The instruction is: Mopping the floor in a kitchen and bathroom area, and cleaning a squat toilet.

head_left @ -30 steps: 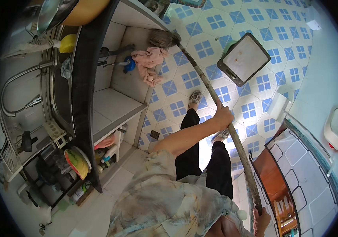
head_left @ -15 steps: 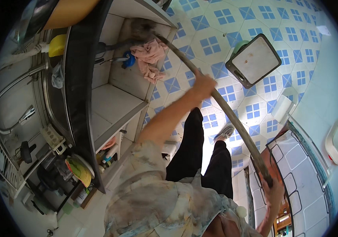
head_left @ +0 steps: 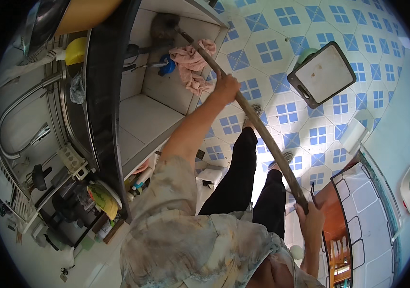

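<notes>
A long wooden pole [head_left: 267,137] runs slantwise across the view, its far end inside the open cabinet under the counter. There it meets a dark grey, rounded head [head_left: 165,26]; whether this is a mop or a brush I cannot tell. My left hand [head_left: 226,90] is closed round the pole's upper part, just outside the cabinet edge. Lower down, my right hand [head_left: 311,222] grips the pole near its butt end. Beside the head, a crumpled pink cloth [head_left: 190,65] lies over the cabinet's front edge, with a blue fitting [head_left: 167,65] next to it.
On the tiled floor [head_left: 269,50], a cutting board [head_left: 322,74] with a dark rim lies over something green. The sink counter [head_left: 102,81] with its tap [head_left: 39,134] runs along my left. A white-framed rack [head_left: 365,206] stands close on my right.
The pole has swung left, and its near end has come closer to my body. Both hands moved left in the view with it. A second shoe now shows.
</notes>
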{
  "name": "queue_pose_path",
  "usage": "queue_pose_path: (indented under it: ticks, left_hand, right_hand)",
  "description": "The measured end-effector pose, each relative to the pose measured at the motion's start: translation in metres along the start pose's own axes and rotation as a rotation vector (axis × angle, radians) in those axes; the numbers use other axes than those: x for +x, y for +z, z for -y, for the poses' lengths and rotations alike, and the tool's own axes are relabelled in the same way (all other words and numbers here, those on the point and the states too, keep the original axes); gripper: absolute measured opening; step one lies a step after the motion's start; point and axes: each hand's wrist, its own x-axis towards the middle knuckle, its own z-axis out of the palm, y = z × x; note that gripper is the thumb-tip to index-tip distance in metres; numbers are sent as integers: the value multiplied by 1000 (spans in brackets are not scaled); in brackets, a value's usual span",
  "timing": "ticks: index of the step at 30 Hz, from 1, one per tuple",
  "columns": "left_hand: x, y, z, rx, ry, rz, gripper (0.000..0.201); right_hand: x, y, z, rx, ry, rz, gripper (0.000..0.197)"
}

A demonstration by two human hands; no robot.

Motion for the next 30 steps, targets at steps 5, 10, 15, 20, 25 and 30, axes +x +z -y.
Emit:
queue_pose_path:
  ticks: [5, 10, 15, 20, 25, 30]
  left_hand:
    - [-25, 1, -67, 26, 127, 49, 9]
    - [-55, -17, -137, -36, 323, 297, 18]
    - [-97, -21, -198, -94, 365, 119, 20]
    - [-147, -46, -257, -138, 400, 83, 14]
    - [-199, -69, -321, -256, 402, 117, 15]
    - [-243, -69, -359, -338, 323, 54, 14]
  right_hand:
    - [-63, 14, -52, -58, 117, 18, 40]
    - [-102, 49, -151, -19, 143, -53, 41]
    - [-130, 71, -255, 34, 39, -145, 37]
    - [-175, 48, -307, 13, -8, -211, 35]
    - [-232, 20, -371, -81, 27, -321, 42]
    - [-250, 7, -418, -53, -47, -432, 54]
